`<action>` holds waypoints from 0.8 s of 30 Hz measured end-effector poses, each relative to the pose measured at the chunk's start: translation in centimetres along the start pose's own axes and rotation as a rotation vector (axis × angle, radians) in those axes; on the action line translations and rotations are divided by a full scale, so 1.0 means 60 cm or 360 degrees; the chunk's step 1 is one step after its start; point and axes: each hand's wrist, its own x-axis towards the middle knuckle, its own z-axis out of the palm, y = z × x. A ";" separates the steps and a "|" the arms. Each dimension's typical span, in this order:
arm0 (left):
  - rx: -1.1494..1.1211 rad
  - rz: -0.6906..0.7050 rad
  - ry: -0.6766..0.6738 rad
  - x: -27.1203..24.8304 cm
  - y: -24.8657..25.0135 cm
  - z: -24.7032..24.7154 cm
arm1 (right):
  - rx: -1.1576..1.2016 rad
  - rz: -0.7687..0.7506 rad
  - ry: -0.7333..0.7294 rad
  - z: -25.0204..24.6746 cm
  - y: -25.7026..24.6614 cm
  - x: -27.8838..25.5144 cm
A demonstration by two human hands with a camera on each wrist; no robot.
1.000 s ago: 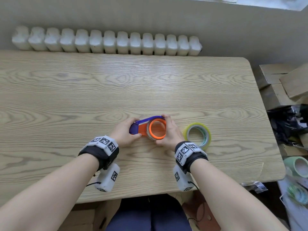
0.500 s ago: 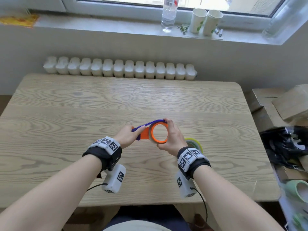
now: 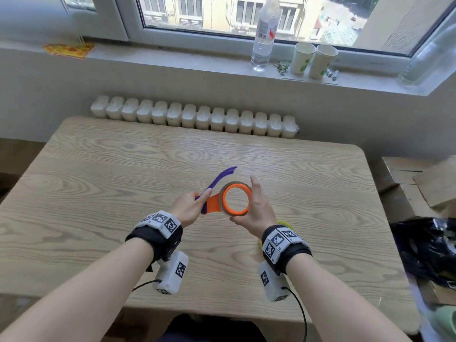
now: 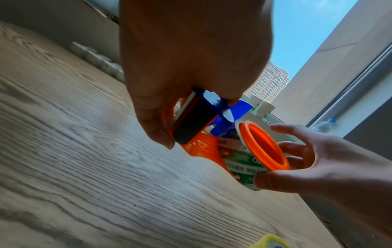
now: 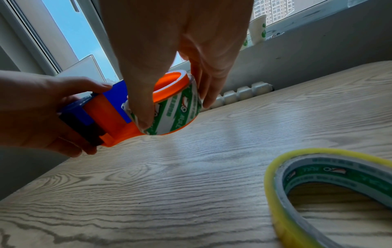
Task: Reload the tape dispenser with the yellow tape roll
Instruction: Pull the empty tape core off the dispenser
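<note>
I hold the orange tape dispenser [image 3: 214,203] just above the table. My left hand [image 3: 195,206] grips its cutter end, where the serrated blade [image 4: 186,107] shows under the fingers. The blue cover [image 3: 222,177] stands swung open, pointing up and away. On the orange hub [image 3: 236,185] sits a thin used core [image 5: 180,107] with green and white print, and my right hand [image 3: 257,206] pinches that core between thumb and fingers. The yellow tape roll [image 5: 275,193] lies flat on the table by my right wrist, which hides most of it in the head view.
The wooden table [image 3: 123,181] has a radiator [image 3: 195,118] along its far edge. On the windowsill stand a bottle [image 3: 264,33] and two paper cups [image 3: 313,60]. Cardboard boxes [image 3: 419,178] and a black bag [image 3: 429,250] lie right of the table.
The dispenser has come up off the table and its blue cover has swung open, away from the hub. The view has tilted up, and my right wrist now covers most of the yellow roll.
</note>
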 end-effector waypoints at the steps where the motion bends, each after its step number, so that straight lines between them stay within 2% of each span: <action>1: -0.0025 0.0005 0.0012 -0.002 -0.002 0.001 | -0.0007 0.0000 -0.0005 -0.001 -0.002 -0.001; 5: -0.0048 0.0026 0.0011 -0.010 0.000 -0.006 | -0.0075 -0.0026 -0.0007 -0.001 -0.009 -0.005; 13: -0.0038 0.0076 -0.0099 0.005 -0.005 -0.030 | -0.0032 -0.0085 0.0151 0.001 -0.028 -0.009; 20: -0.0041 0.0052 -0.0053 0.017 -0.025 -0.061 | 0.0062 -0.0071 0.0230 0.003 -0.053 -0.006; 24: -0.0045 -0.0038 -0.0042 0.028 -0.047 -0.085 | 0.0100 -0.0049 0.0396 0.006 -0.048 -0.001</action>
